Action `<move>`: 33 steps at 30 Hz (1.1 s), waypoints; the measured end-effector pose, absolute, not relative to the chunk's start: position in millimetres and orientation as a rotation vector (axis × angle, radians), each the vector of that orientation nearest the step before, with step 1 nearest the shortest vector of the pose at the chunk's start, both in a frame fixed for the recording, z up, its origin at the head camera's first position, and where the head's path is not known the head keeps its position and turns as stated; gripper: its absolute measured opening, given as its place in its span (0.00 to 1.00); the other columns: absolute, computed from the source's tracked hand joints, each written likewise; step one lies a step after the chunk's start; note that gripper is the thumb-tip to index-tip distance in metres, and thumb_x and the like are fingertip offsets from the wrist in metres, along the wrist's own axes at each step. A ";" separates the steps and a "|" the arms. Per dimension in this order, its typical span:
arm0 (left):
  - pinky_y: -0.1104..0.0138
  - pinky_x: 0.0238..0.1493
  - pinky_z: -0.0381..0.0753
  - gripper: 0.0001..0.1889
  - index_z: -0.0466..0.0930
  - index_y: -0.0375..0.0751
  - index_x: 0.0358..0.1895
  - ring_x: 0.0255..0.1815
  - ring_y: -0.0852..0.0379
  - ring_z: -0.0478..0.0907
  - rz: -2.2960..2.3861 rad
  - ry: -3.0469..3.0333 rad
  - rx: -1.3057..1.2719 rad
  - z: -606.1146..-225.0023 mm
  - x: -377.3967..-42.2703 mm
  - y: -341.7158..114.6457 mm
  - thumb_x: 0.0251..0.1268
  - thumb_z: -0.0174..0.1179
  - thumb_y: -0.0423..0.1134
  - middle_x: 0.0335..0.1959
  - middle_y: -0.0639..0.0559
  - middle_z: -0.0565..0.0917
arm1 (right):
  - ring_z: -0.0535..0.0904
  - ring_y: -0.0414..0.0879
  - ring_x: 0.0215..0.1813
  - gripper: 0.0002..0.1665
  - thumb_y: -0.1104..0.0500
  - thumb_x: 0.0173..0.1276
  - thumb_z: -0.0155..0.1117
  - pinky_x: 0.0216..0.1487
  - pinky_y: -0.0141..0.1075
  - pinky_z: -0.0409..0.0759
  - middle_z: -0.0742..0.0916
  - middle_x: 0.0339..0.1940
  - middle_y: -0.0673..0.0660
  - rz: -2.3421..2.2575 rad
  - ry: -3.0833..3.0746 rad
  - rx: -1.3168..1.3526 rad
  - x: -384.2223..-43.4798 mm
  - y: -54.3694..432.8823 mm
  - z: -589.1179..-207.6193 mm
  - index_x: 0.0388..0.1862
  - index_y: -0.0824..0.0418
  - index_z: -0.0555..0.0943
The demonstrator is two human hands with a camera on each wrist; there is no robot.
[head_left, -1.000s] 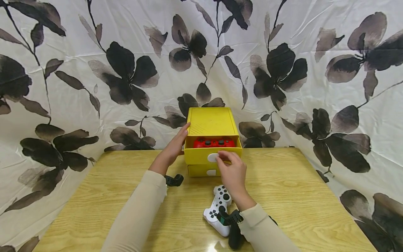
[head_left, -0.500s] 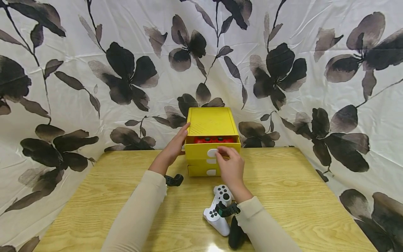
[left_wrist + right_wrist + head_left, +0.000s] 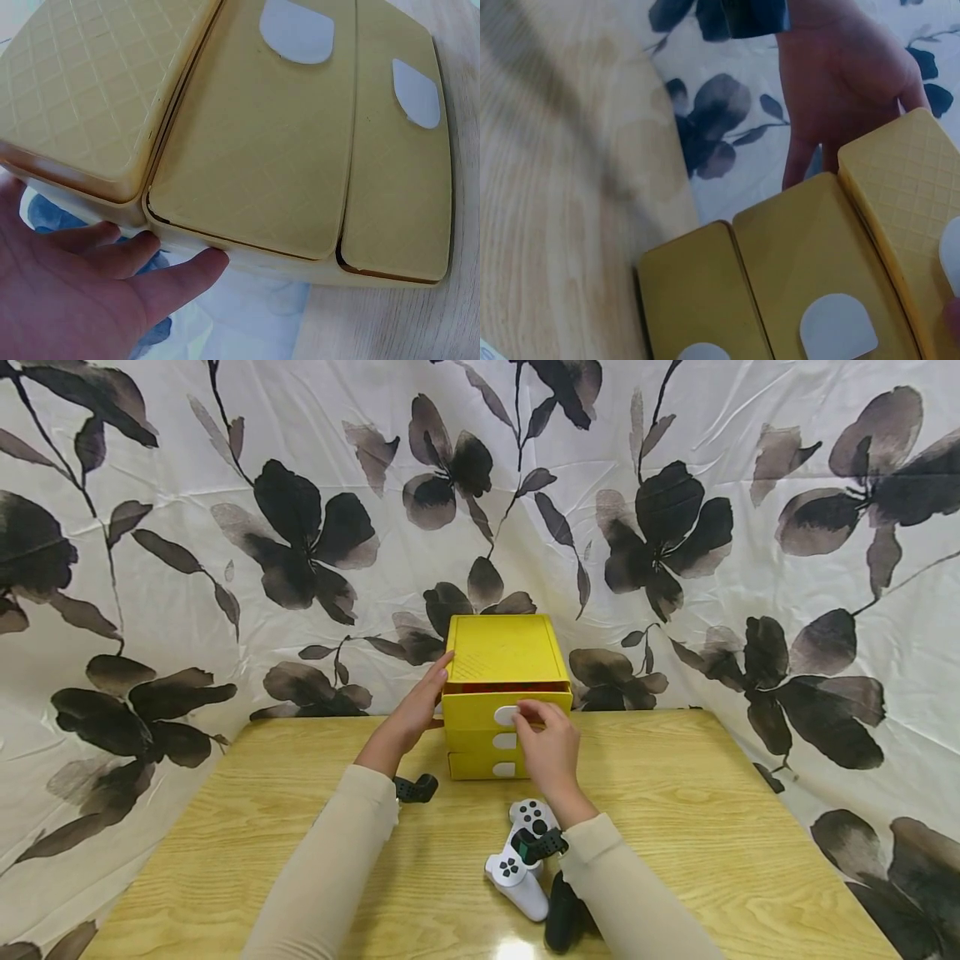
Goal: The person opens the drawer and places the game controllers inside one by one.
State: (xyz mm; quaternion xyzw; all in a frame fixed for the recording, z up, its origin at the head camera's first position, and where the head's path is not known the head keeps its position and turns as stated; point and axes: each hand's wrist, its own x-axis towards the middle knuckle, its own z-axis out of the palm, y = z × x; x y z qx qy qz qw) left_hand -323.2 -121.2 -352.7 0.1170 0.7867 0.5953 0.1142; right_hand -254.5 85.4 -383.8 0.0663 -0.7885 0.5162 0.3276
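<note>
Under right hand (image 3: 551, 752) | top drawer (image 3: 506, 710) handle half hidden

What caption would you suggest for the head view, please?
Right hand at the yellow drawer box's top drawer; left hand steadies its side.

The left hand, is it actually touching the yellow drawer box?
Touching. In the head view the left hand lies flat against the left side of the yellow drawer box, and the left wrist view shows its fingers meeting the box's edge.

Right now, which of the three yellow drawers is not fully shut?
The top drawer, under the right hand, sticks out slightly; the middle drawer and bottom drawer sit flush.
</note>
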 end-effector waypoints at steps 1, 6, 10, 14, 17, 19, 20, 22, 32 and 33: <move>0.36 0.68 0.61 0.26 0.43 0.79 0.74 0.80 0.40 0.43 1.745 2.307 0.345 -352.6 -323.2 -121.2 0.76 0.29 0.63 0.81 0.59 0.40 | 0.86 0.49 0.39 0.09 0.63 0.62 0.70 0.41 0.39 0.86 0.87 0.38 0.57 1.350 -2.068 0.172 -255.1 85.3 -383.6 0.41 0.63 0.87; 0.36 0.68 0.59 0.26 0.42 0.78 0.75 0.80 0.40 0.42 1.754 2.296 0.353 -353.2 -323.9 -121.8 0.76 0.29 0.64 0.81 0.59 0.39 | 0.86 0.50 0.39 0.09 0.63 0.63 0.69 0.41 0.39 0.86 0.87 0.38 0.58 1.351 -2.073 0.174 -259.2 85.0 -383.2 0.42 0.63 0.86; 0.35 0.68 0.59 0.26 0.43 0.79 0.74 0.80 0.40 0.42 1.758 2.298 0.350 -355.4 -326.0 -122.4 0.75 0.29 0.65 0.80 0.61 0.39 | 0.86 0.50 0.40 0.09 0.63 0.63 0.69 0.41 0.40 0.86 0.87 0.38 0.57 1.342 -2.080 0.173 -263.4 84.7 -383.4 0.42 0.62 0.86; 0.35 0.68 0.59 0.27 0.42 0.79 0.74 0.80 0.41 0.41 1.758 2.293 0.353 -357.2 -327.7 -122.6 0.75 0.29 0.65 0.80 0.62 0.38 | 0.86 0.50 0.41 0.09 0.62 0.64 0.68 0.42 0.41 0.86 0.87 0.39 0.57 1.341 -2.092 0.170 -266.4 84.6 -383.5 0.42 0.62 0.86; 0.35 0.68 0.59 0.27 0.42 0.78 0.75 0.80 0.42 0.41 1.753 2.284 0.355 -356.6 -327.6 -122.4 0.76 0.29 0.64 0.80 0.62 0.38 | 0.86 0.51 0.41 0.09 0.62 0.64 0.68 0.42 0.41 0.86 0.87 0.39 0.58 1.335 -2.098 0.167 -268.5 84.5 -383.6 0.42 0.62 0.86; 0.35 0.68 0.59 0.26 0.41 0.76 0.75 0.80 0.42 0.41 1.748 2.277 0.353 -355.5 -327.1 -122.3 0.77 0.29 0.62 0.80 0.61 0.37 | 0.86 0.51 0.41 0.09 0.62 0.64 0.68 0.42 0.41 0.86 0.87 0.39 0.58 1.326 -2.100 0.167 -269.6 84.4 -383.5 0.42 0.62 0.86; 0.35 0.68 0.59 0.26 0.41 0.75 0.76 0.80 0.41 0.40 1.745 2.274 0.349 -354.9 -326.8 -122.2 0.77 0.29 0.61 0.80 0.61 0.37 | 0.86 0.51 0.41 0.09 0.62 0.64 0.68 0.42 0.41 0.86 0.87 0.39 0.58 1.322 -2.100 0.168 -270.1 84.4 -383.4 0.42 0.62 0.86; 0.35 0.67 0.60 0.26 0.40 0.73 0.77 0.80 0.41 0.40 1.737 2.272 0.348 -354.1 -326.8 -122.0 0.78 0.28 0.59 0.81 0.59 0.36 | 0.86 0.51 0.41 0.09 0.62 0.64 0.68 0.42 0.41 0.86 0.87 0.39 0.58 1.314 -2.101 0.171 -271.4 84.6 -383.3 0.43 0.62 0.86; 0.34 0.67 0.60 0.27 0.42 0.77 0.75 0.80 0.42 0.42 1.746 2.299 0.349 -356.9 -327.2 -121.0 0.76 0.30 0.64 0.80 0.62 0.38 | 0.86 0.50 0.39 0.09 0.62 0.63 0.69 0.40 0.40 0.86 0.87 0.38 0.58 1.287 -2.090 0.187 -277.6 85.1 -384.2 0.42 0.63 0.86; 0.34 0.67 0.60 0.27 0.43 0.78 0.75 0.80 0.42 0.42 1.753 2.301 0.348 -357.2 -327.2 -120.6 0.75 0.31 0.64 0.80 0.62 0.38 | 0.86 0.50 0.39 0.09 0.62 0.63 0.69 0.40 0.40 0.86 0.87 0.38 0.58 1.288 -2.089 0.190 -278.0 85.2 -384.2 0.42 0.63 0.86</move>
